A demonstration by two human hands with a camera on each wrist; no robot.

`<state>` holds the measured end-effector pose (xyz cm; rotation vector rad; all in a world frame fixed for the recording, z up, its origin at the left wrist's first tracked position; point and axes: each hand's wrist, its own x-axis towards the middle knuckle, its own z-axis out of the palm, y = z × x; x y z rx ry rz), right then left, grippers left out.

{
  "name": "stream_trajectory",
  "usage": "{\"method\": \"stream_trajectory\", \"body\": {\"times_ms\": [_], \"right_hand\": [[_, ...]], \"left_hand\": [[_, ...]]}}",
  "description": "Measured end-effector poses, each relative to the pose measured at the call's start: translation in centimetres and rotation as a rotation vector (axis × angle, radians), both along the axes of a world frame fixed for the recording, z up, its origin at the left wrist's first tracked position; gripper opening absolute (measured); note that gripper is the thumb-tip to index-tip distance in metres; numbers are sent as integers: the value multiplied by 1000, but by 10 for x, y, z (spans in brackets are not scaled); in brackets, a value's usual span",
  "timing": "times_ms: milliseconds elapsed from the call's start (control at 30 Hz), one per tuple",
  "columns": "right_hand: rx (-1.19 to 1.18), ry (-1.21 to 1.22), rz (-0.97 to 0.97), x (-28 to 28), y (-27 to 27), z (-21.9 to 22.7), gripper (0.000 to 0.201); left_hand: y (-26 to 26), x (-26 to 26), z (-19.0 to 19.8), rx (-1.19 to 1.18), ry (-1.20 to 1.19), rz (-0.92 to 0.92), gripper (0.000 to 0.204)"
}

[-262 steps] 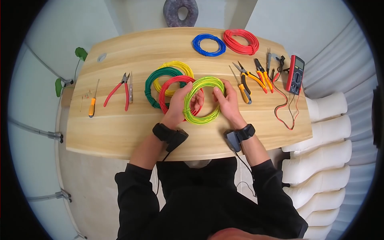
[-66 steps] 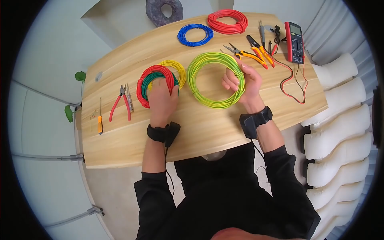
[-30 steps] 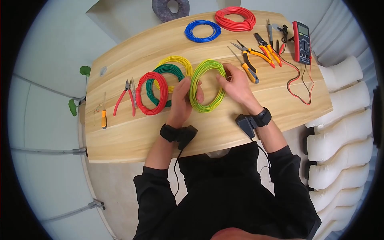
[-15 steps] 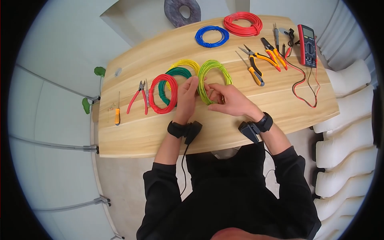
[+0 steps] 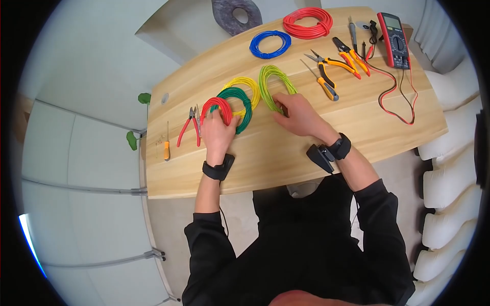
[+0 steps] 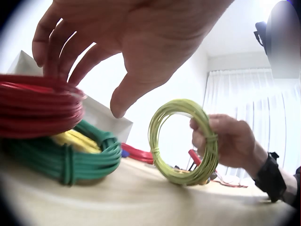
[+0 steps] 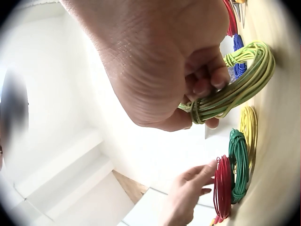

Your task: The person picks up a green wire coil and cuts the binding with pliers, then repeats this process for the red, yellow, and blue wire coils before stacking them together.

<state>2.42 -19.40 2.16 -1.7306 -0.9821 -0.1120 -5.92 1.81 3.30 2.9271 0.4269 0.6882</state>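
Note:
My left hand (image 5: pixel 218 136) reaches over the red wire coil (image 5: pixel 218 102). In the left wrist view its fingers (image 6: pixel 59 52) extend down to that coil (image 6: pixel 40 110), thumb held apart. Beneath and beside the red coil lies a green coil (image 5: pixel 246 99), overlapping a yellow coil (image 5: pixel 251 84). My right hand (image 5: pixel 301 118) holds the yellow-green coil (image 5: pixel 264 86) by its near side. The right wrist view shows fingers and thumb of the right hand (image 7: pixel 155 66) pinching this coil (image 7: pixel 256 73), which is tilted up from the table.
Red-handled cutters (image 5: pixel 197 133) and an orange screwdriver (image 5: pixel 167 148) lie at the left. A blue coil (image 5: pixel 261 53) and a larger red coil (image 5: pixel 306 31) sit at the back. To the right are pliers (image 5: pixel 329 79), another screwdriver (image 5: pixel 329 92) and a multimeter (image 5: pixel 398 43) with leads.
My left hand has left the yellow-green coil and moved left onto the red coil. My right hand keeps holding the yellow-green coil. The head view has shifted.

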Motion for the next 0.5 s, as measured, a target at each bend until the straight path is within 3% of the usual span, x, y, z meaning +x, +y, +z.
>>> {"method": "stream_trajectory", "body": {"times_ms": [133,233,333,367,433,500], "right_hand": [[23,-24,-47,2,-1,-1,18],[45,13,-83,4,-1,-1,17],[59,34,-135,10,0,-5,15],[70,49,-161,12,0,-7,15],[73,66,-185,14,0,-8,15],[101,126,-199,15,-1,-6,15]], "left_hand": [[2,-5,-10,-23,169,40,32],[13,-6,-10,-17,1,-7,23],[9,-10,10,-181,-180,-77,17],[1,-12,22,-185,-181,-80,17],[-17,-15,44,-444,-119,-48,15],[-25,-11,48,-503,-135,-87,14]]}}
